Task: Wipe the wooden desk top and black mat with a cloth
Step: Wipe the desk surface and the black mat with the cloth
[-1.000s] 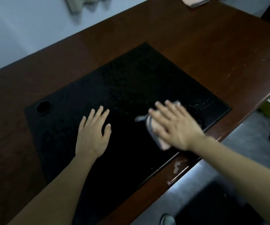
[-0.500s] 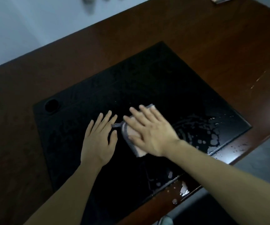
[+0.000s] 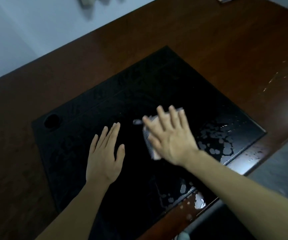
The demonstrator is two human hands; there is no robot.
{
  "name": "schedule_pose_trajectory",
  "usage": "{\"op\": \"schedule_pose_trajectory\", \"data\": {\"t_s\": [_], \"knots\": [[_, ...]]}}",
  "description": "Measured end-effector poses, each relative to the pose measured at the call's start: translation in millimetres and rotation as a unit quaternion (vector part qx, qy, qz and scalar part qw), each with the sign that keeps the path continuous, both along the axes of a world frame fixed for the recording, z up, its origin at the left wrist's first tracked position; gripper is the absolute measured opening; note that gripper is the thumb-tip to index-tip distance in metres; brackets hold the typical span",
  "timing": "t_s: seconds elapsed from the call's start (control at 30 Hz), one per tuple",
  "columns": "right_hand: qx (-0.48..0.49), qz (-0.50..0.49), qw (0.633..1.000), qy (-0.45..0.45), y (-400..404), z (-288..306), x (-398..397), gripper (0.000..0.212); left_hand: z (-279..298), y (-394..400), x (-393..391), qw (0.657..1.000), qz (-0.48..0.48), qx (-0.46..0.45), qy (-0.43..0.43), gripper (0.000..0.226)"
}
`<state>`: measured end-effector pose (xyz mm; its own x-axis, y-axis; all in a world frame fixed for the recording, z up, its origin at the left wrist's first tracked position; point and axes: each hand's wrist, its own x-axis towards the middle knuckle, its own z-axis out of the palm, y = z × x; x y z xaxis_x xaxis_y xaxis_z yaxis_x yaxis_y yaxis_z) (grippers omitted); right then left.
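From where I sit, the wooden tabletop [image 3: 209, 40] fills most of the view, with the black mat [image 3: 157, 87] lying on it. At the mat's left corner I see 1 round dark hole [image 3: 51, 120]. The left part of the mat looks dry and dull. Water drops [image 3: 216, 141] sit on its right part and along the near edge, and wet patches shine on the wood beside that edge, so I judge the mat about half wiped and the wood mostly left to do. My left hand [image 3: 105, 156] lies flat on the mat, fingers straight and spread a little, holding nothing. My right hand [image 3: 171, 135], blurred, presses the cloth [image 3: 148, 141] flat onto the middle of the mat with straight, spread fingers; the cloth shows only at its left side and fingertips.
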<state>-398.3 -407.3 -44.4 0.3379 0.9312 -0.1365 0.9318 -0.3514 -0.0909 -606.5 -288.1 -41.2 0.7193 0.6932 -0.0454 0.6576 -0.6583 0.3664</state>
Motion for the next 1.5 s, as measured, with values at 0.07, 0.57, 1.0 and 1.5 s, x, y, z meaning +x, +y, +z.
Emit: {"op": "schedule_pose_trajectory", "data": {"t_s": [0.07, 0.57, 1.0, 1.5], "knots": [[0.001, 0.06, 0.998, 0.009, -14, 0, -16, 0.06, -1, 0, -1, 1.0, -0.004, 0.007, 0.003, 0.062], [-0.023, -0.077, 0.997, -0.004, -13, 7, -48, 0.067, -2, 1, -3, 0.999, -0.03, 0.012, -0.007, 0.061], [-0.041, -0.258, 0.965, -0.014, -60, 2, 14, 0.071, -4, 2, -1, 0.999, -0.033, 0.031, 0.008, 0.063], [-0.012, -0.186, 0.982, 0.008, -98, 2, -50, 0.064, -3, 0, -2, 0.992, -0.115, 0.048, 0.012, 0.06]]}}
